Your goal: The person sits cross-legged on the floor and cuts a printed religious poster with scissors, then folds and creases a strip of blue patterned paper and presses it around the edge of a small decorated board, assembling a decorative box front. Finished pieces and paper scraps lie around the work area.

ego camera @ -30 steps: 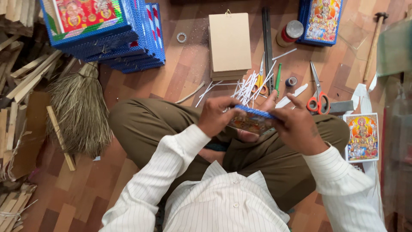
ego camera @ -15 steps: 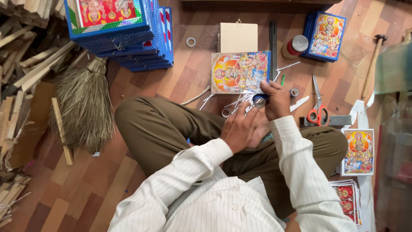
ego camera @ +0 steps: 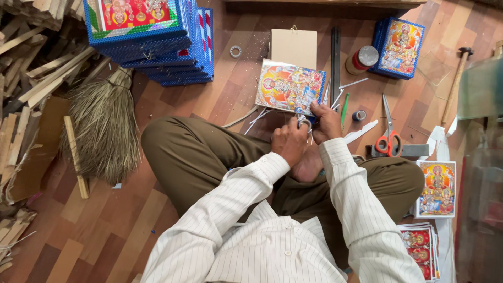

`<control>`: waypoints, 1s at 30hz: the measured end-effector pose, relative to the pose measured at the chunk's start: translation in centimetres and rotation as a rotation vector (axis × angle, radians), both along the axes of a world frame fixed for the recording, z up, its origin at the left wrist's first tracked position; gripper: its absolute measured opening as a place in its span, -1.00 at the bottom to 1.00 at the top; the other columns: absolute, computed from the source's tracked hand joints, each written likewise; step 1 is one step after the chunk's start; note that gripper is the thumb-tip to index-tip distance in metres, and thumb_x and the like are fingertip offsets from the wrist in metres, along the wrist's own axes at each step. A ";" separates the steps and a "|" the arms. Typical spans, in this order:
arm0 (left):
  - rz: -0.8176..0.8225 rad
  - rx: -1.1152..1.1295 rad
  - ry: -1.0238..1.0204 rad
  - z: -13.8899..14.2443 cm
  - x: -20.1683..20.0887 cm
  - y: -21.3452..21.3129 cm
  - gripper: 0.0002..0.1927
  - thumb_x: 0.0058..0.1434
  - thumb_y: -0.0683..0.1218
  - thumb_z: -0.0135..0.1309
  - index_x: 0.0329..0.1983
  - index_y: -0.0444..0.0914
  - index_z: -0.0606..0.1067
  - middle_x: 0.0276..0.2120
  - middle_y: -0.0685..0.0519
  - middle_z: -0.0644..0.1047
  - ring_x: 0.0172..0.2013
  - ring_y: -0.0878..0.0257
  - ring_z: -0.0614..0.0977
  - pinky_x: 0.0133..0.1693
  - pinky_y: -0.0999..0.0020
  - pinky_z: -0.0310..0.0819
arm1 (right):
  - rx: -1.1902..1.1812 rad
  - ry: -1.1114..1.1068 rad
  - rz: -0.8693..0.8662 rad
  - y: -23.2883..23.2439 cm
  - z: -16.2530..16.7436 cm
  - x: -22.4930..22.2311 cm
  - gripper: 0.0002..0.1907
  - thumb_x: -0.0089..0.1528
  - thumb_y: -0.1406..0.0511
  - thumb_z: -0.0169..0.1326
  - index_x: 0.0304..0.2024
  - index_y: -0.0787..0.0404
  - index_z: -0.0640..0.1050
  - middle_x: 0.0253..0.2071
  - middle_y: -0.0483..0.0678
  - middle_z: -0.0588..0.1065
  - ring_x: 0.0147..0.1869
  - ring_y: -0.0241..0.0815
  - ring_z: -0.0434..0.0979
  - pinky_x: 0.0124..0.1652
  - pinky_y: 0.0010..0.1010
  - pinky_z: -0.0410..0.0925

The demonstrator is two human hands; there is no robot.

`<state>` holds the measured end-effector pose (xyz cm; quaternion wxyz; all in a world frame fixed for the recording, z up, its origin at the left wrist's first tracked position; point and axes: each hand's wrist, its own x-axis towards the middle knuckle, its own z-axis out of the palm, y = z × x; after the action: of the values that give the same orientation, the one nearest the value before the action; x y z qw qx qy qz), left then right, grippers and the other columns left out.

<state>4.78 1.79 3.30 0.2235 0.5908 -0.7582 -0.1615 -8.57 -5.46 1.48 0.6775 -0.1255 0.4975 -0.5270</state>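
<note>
A colourful printed picture with a blue border (ego camera: 290, 86) lies flat on the wooden floor in front of my crossed legs. My right hand (ego camera: 326, 121) grips its near right corner. My left hand (ego camera: 288, 142) is closed just beside it, fingers around a small tape roll (ego camera: 303, 122) held between the two hands. Thin white sticks (ego camera: 260, 114) lie under and around the picture's near edge.
Stacks of blue-framed pictures sit far left (ego camera: 152, 42) and far right (ego camera: 401, 47). A cardboard backing (ego camera: 293, 48), black bar (ego camera: 335, 57), red canister (ego camera: 361, 58), red-handled scissors (ego camera: 389, 140), hammer (ego camera: 455, 84), broom (ego camera: 105, 126), wood strips (ego camera: 31, 68) and loose prints (ego camera: 437, 188) surround me.
The picture, held edge-on in both hands over my lap, was turned face up and laid on the floor ahead. Both hands followed it forward and now meet at its near right corner.
</note>
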 end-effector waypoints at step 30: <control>0.117 0.136 0.517 -2.0 14.3 -5.5 -0.66 0.06 -0.05 0.34 -0.14 -0.31 0.64 -0.27 -0.12 0.64 -0.26 0.02 0.68 -0.17 0.20 0.54 | -0.501 0.689 0.051 5.0 -0.9 -2.1 -0.59 0.25 0.59 0.12 0.16 0.37 0.51 0.04 0.01 0.58 0.08 -0.25 0.63 0.04 -0.45 0.52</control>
<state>19.07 -3.72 1.33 0.3785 0.5865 -0.6278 -0.3444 -10.62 -0.43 0.57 0.4328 -0.4673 0.5482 -0.5420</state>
